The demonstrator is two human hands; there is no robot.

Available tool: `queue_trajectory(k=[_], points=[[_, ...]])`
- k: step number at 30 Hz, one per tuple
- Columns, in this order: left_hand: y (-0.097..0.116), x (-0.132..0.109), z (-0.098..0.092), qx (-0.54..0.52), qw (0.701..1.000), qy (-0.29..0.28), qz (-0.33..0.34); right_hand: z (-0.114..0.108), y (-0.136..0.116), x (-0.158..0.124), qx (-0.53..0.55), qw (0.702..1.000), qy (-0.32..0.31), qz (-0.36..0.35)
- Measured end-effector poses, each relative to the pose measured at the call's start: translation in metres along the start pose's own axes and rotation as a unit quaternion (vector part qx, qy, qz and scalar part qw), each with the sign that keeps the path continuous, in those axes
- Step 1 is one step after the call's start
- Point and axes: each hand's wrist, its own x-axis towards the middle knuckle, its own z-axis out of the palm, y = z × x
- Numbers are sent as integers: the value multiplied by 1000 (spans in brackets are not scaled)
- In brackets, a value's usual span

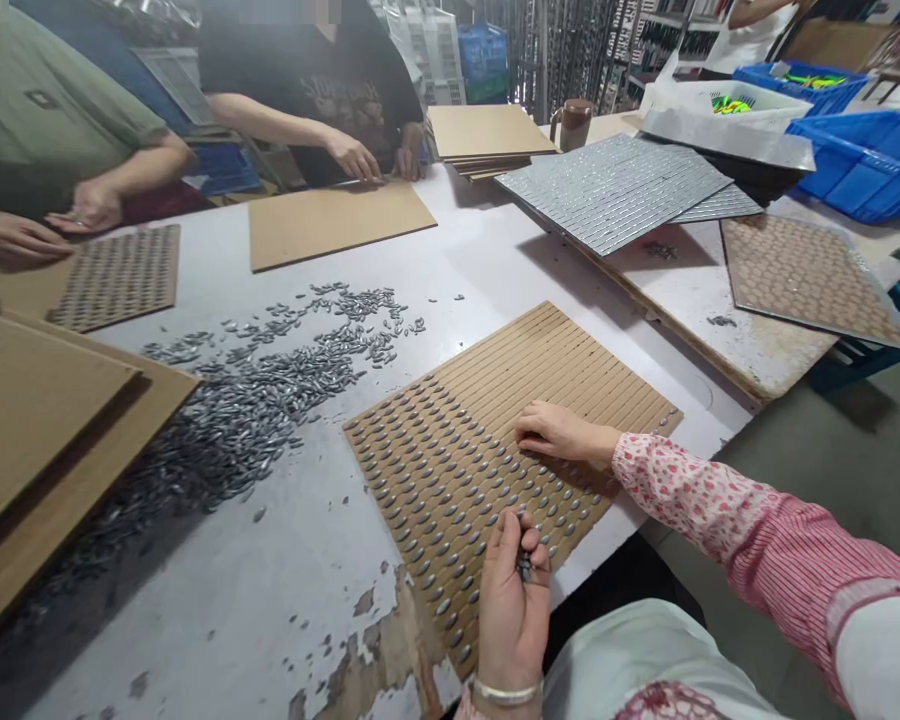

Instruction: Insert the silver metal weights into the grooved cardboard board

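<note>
Setting pointed oval pieces on the grooved board point(555, 360) seems to be the work in hand, and it goes best if each one takes the same slant and spacing as its neighbours, so the rows stay straight. The left hand point(514, 605) is curled, palm up, around a small clutch of grey pieces point(524, 566) low over the filled part; tilting it slightly lets single pieces roll to the fingertips, and holding it near the right hand point(559, 432) would shorten each pass. That right hand is bent down, fingers together, at the border between filled and bare grooves, well apart from the left; whether it pinches a piece I cannot tell. The printed sleeve point(690, 490) deserves care, since its cuff hangs close over placed pieces and could knock them askew. The board lies at a slant by the counter's point(292, 585) near edge, to the right of a long heap of loose pieces point(247, 425). It is flat, tan and cardboard-like, scored with narrow parallel grooves. Shiny grey ovals stud its left side and the strip toward the person in regular rows; the part toward the far edge is largely bare, with a few pieces at its right corner.
</note>
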Motion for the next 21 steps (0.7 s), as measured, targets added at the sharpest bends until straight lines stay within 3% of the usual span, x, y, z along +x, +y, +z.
queue_trajectory(k=[6, 14, 17, 21], points=[[0, 1, 0, -7, 1000, 9, -7, -3, 0, 2, -17, 999, -29, -14], [0, 2, 3, 7, 1000, 8, -8, 1, -1, 7, 15, 999, 10, 32], [1, 4, 5, -4, 1000, 13, -13, -4, -14, -3, 135, 990, 16, 43], [1, 8, 8, -23, 1000, 3, -1, -7, -44, -20, 357, 931, -65, 35]])
